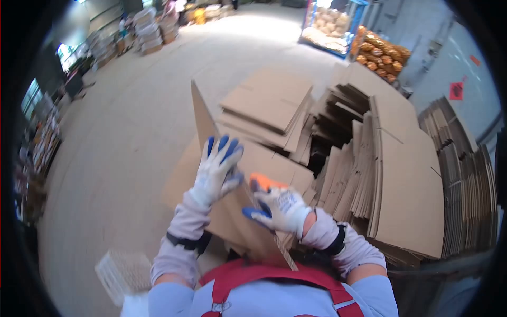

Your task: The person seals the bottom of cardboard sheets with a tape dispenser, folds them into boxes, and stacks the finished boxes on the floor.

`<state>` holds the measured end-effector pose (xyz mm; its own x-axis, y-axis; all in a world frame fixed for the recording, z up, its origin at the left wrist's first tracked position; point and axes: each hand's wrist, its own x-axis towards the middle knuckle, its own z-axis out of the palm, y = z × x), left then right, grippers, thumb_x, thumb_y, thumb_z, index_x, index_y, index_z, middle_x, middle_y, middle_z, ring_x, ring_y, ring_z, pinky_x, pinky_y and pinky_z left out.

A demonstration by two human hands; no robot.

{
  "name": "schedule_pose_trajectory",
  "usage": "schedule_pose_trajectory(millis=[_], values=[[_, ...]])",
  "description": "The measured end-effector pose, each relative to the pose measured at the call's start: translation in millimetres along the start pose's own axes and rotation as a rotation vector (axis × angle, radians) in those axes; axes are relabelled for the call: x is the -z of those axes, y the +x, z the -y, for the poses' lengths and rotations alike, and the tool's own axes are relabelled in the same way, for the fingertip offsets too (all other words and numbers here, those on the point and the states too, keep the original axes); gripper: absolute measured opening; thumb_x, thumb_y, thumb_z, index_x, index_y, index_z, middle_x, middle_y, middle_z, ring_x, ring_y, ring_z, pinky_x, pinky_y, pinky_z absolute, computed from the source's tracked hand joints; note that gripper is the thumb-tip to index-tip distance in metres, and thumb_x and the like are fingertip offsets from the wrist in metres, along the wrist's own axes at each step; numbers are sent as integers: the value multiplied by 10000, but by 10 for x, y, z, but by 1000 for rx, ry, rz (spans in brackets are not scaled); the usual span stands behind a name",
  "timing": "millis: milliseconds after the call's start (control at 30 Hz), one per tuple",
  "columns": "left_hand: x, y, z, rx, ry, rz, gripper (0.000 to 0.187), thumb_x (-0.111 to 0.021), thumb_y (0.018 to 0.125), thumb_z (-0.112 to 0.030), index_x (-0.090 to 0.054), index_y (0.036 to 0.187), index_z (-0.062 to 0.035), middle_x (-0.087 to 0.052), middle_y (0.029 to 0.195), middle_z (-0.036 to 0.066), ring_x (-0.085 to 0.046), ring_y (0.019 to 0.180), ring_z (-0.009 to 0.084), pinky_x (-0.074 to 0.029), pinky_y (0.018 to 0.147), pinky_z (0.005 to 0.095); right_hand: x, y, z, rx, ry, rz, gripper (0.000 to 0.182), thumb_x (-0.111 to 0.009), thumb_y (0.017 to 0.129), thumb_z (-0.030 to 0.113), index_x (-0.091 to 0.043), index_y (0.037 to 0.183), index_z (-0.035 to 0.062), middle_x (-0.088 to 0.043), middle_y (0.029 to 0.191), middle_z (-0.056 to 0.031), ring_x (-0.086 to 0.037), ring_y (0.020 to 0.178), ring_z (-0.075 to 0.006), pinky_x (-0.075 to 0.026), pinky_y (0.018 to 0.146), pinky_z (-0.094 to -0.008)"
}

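Note:
A cardboard sheet (237,216) stands on edge and tilted in front of my chest, its narrow end pointing up and away. My left hand (216,169), in a white glove with blue fingertips, lies against its left face with fingers stretched and spread. On the other side, my right hand (282,207), gloved the same way, is at the sheet's near edge. An orange object (266,181) shows at its fingers, partly hidden; I cannot tell its kind. Beneath the sheet lies flat cardboard (280,164).
Flattened boxes (266,98) are stacked ahead. More stand on edge in rows (343,174) to my right, beside a large cardboard panel (409,185). A white crate (124,277) sits on the floor at left. Farther off are a blue-framed cage (332,26) and gold rolls (380,53).

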<state>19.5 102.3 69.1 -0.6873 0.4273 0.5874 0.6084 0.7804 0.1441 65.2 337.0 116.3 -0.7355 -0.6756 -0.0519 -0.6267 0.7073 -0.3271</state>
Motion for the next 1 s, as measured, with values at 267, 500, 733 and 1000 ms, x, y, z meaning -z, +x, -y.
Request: schedule_pose_trajectory(millis=[267,500,733,1000], values=[[507,-2,192,-177,-43,220,578,-821,611,-348,-643,1104,-106,-605,1105,128,-518,1149,349,-282,1116,550,-151,-32,-662,-57,235,78,521,-480,899,598,-659,1026,126,-662,963,-212,-632,923,-391,-489,800,-465],[522,400,349,-213,-118,313,549,-871,539,-299,-680,1012,-95,-629,775,67,-578,776,283,-452,786,402,151,264,-929,-36,214,-130,339,-547,877,439,-631,977,126,-665,875,-196,-633,876,-386,-486,774,-449],[945,-26,-999,18,-772,1460,767,-731,846,-381,-381,1442,-48,-682,1030,137,-657,922,223,-500,849,331,629,353,-1171,-228,-132,-41,408,-469,912,424,-647,1127,127,-656,1134,-124,-631,1062,-302,-487,909,-411],[15,-64,-1263,377,-661,1314,540,-665,877,-461,-613,1199,-29,-691,954,167,-679,879,270,-529,751,392,516,554,-1196,-31,-58,-102,421,-490,906,438,-690,1030,89,-645,1139,-131,-629,1045,-315,-500,885,-421]])
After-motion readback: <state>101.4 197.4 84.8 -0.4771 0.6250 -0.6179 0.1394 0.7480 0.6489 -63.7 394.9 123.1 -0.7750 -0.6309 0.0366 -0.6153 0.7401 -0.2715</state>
